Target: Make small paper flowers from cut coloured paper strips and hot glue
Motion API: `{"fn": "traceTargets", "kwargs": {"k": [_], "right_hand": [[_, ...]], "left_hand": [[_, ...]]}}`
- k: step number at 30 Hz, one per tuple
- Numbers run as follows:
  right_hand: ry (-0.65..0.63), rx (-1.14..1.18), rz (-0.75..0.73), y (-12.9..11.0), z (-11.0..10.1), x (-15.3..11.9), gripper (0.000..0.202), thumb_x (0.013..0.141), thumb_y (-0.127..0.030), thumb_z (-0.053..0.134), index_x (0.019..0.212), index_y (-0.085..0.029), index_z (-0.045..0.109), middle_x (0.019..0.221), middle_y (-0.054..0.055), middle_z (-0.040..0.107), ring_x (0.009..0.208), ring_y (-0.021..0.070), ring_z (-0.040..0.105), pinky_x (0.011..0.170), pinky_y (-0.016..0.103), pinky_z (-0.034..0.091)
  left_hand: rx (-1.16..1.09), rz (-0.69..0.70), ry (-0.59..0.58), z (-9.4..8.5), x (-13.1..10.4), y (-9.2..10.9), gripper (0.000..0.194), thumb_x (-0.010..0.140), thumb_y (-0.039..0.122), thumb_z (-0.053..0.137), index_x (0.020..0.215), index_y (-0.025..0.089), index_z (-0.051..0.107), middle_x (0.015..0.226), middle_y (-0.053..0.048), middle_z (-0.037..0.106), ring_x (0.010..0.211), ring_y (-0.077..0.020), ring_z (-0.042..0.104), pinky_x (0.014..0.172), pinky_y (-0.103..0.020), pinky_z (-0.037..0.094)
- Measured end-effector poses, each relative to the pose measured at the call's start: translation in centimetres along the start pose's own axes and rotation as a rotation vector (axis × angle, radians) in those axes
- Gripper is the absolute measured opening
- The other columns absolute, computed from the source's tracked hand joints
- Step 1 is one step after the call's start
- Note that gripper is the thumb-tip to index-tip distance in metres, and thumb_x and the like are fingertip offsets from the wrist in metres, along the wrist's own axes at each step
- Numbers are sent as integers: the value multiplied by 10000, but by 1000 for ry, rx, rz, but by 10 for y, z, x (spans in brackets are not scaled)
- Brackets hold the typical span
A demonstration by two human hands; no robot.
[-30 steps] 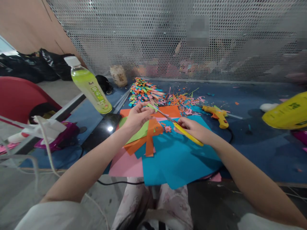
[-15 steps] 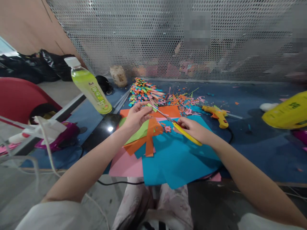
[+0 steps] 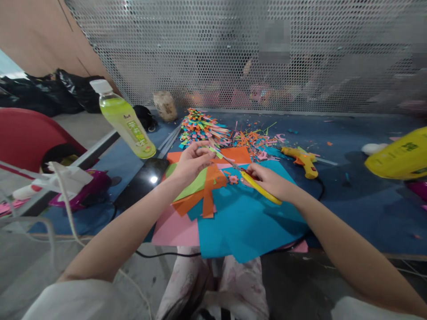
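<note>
My right hand is closed around the yellow handles of a pair of scissors, whose blades point up and left. Between the fingers of my left hand a small light green piece of paper is pinched, right at the scissor blades. Whether the blades are cutting it is too small to tell. Below both hands lie a large blue sheet of paper, orange paper strips, a green sheet and a pink sheet. A small pink flower-shaped cutout rests close to the scissors.
Behind my hands stand a pile of fringed multicolour paper and loose paper shreds. A yellow glue gun lies to the right. On the left are a green drink bottle and a black phone. Perforated metal closes the back.
My left hand has shifted very slightly to the right with the green paper, its fingers curled a little differently. The right hand and scissors are almost unmoved.
</note>
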State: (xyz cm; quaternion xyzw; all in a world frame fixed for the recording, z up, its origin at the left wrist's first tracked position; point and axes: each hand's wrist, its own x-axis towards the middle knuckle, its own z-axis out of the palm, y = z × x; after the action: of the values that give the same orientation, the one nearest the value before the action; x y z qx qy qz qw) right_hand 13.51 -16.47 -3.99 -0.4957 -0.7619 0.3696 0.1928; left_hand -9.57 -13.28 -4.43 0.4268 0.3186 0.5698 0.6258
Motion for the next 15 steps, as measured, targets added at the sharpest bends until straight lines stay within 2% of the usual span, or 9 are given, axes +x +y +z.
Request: {"fn": "traceTargets", "kwargs": {"k": [15], "right_hand": [[25,-28,11,-4,0,-1,368,779,-563,518,770,-208,420,702,-22,459,633,120,397,560,264,332]], "left_hand": [[31,-57,-12,0,1,-4,431,567,182,818,930,178,586,668,57,653,577,-73,631,575,-185,526]]}}
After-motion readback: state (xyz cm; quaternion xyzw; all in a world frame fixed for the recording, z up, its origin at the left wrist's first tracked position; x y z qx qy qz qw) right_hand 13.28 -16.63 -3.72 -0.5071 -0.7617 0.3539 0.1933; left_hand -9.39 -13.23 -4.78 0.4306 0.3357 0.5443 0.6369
